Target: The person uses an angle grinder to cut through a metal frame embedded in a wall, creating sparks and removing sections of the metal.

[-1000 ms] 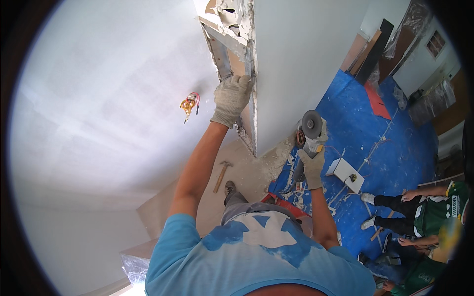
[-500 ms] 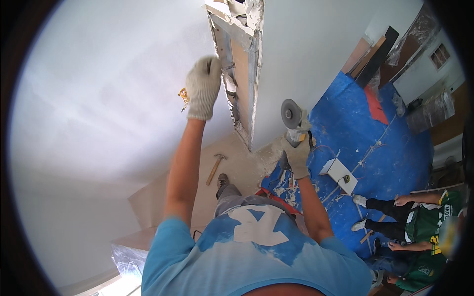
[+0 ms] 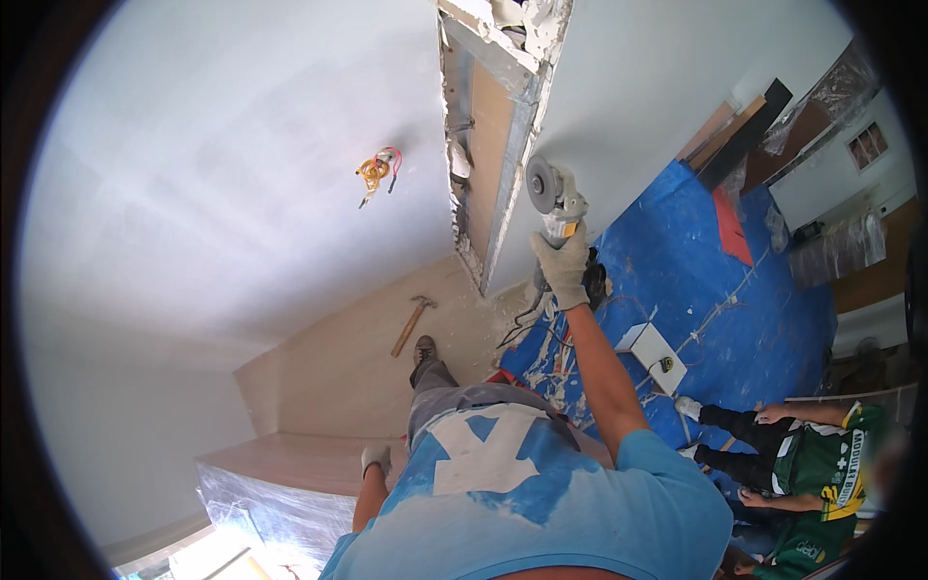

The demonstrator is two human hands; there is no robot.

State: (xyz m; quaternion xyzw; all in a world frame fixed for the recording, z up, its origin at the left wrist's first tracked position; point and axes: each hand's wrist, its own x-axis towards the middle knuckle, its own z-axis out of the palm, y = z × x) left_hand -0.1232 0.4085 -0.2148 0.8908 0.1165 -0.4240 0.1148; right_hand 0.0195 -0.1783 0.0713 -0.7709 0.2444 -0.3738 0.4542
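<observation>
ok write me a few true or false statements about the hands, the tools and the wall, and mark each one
1. The right hand holds a grinder. True.
2. The hammer lies on the blue sheet. False: the hammer lies on the beige floor.
3. Loose wires stick out of the wall, left of the opening. True.
4. The left hand also grips the grinder. False: the left hand is low by the person's left side, apart from it.

between my left hand (image 3: 377, 458) and the wall opening (image 3: 488, 126) i find open air, with a hammer (image 3: 414, 327) on the floor (image 3: 329, 387) below. the angle grinder (image 3: 561, 203) in my right hand (image 3: 564, 271) crowds the opening's right edge. loose wires (image 3: 375, 174) jut from the left wall (image 3: 232, 193); a white box (image 3: 657, 358) obstructs the blue sheet (image 3: 667, 256).
</observation>
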